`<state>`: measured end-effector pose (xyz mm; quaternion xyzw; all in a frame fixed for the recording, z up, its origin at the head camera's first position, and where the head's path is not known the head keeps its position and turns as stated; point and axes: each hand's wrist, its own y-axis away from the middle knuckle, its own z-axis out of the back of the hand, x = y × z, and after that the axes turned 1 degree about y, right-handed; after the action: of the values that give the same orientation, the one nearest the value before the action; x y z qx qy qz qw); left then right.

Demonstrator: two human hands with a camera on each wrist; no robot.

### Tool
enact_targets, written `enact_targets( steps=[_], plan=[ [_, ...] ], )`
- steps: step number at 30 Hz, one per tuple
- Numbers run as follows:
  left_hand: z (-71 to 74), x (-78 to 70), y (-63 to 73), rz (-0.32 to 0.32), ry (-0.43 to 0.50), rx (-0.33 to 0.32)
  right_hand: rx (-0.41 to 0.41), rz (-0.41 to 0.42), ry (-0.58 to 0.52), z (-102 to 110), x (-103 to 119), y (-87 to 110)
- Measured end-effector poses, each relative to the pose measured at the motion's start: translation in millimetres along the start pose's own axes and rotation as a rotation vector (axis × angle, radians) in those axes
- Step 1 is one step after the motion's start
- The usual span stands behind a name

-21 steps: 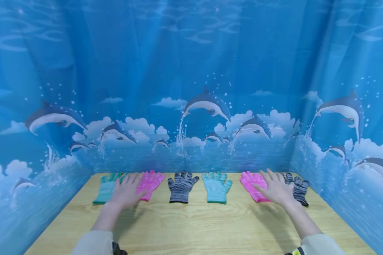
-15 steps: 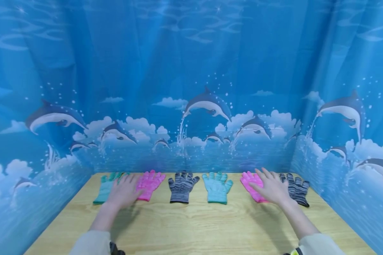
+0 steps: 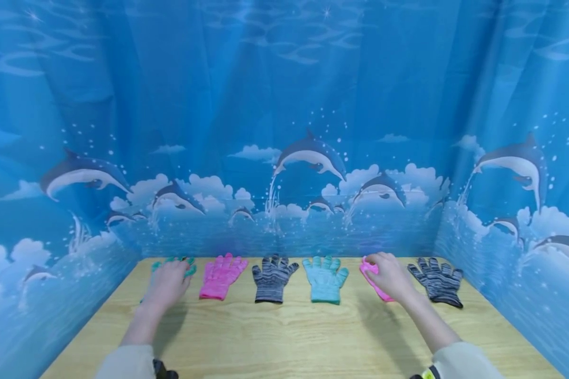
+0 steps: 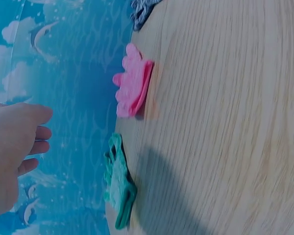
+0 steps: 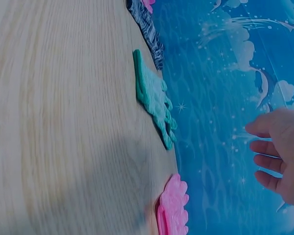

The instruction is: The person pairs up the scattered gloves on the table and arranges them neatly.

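Note:
Six knitted gloves lie in a row along the table's far edge. My left hand [image 3: 168, 284] hovers over the leftmost teal glove [image 4: 118, 183], covering most of it in the head view. Its fingers are loosely bent with nothing in them; the left wrist view shows the hand [image 4: 12, 152] apart from the glove. Over the right-hand pink glove [image 5: 174, 208] hangs my right hand [image 3: 390, 275], fingers slightly curled and holding nothing. A grey-black striped glove [image 3: 437, 281] lies just to its right.
Between the hands lie another pink glove [image 3: 222, 278], a striped grey glove [image 3: 271, 281] and a second teal glove [image 3: 325, 283]. A blue dolphin-print curtain [image 3: 284, 221] walls off the back and sides of the wooden table [image 3: 275, 337].
Both hands have shifted left, and their spread fingers have drawn in. The left-hand pink glove and the rightmost striped glove are now uncovered. The gloves stay where they were.

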<state>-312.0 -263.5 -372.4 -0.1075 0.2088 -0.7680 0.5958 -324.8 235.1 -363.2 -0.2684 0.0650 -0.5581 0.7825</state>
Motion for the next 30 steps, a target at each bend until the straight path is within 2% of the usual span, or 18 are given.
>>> enact_targets(
  steps=[5,10,14,23,30],
  plan=[
    [2.7,13.9,8.8,0.039,0.025,0.016,-0.006,-0.011,-0.008,-2.0,9.3,-4.8],
    [1.3,25.3,21.0,0.049,0.044,0.012,-0.010,-0.023,-0.020,-6.0,15.2,-8.1],
    [-0.4,33.2,29.5,0.066,0.061,0.029,0.020,-0.025,-0.039,-12.7,18.0,-10.0],
    [-6.4,47.2,32.7,0.066,-0.014,0.144,0.120,-0.028,-0.110,-31.0,25.2,-14.4],
    [-18.9,51.3,34.7,0.030,-0.077,0.147,0.180,0.007,-0.160,-44.3,28.0,-18.9]
  ],
)
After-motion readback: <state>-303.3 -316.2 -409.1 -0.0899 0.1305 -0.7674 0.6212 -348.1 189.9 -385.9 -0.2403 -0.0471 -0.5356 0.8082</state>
